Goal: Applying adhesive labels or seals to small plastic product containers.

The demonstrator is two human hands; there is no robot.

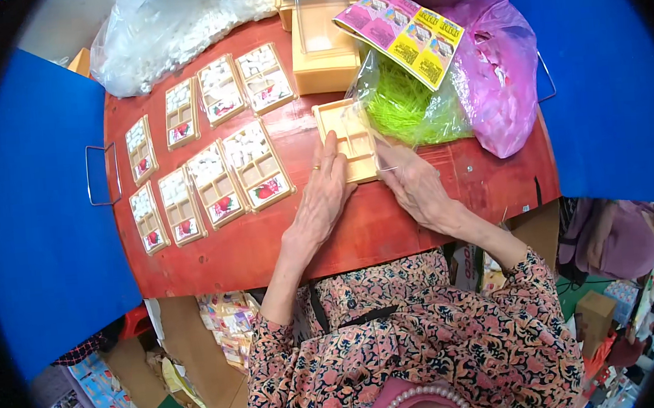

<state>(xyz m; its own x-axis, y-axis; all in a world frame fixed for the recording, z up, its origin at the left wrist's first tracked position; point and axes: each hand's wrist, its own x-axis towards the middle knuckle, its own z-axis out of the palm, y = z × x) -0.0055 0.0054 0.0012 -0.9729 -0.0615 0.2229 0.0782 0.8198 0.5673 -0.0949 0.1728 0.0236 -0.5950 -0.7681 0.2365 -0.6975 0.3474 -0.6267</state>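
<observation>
A cream plastic compartment box lies on the red table in front of me, its visible compartments bare. My left hand grips its left side, with fingers along the edge and the thumb at the near corner. At the opposite side, my right hand closes its fingers on a clear plastic cover beside the box's right edge. How far this cover overlaps the box is hard to make out. Left of my hands stand two rows of similar boxes, holding white pieces and strawberry-printed cards.
Stacked cream boxes stand behind my hands. A clear bag of green shredded filler sits right of them, under a printed card sheet. Pink bags and a bag of white pieces lie farther back. Blue panels flank the table.
</observation>
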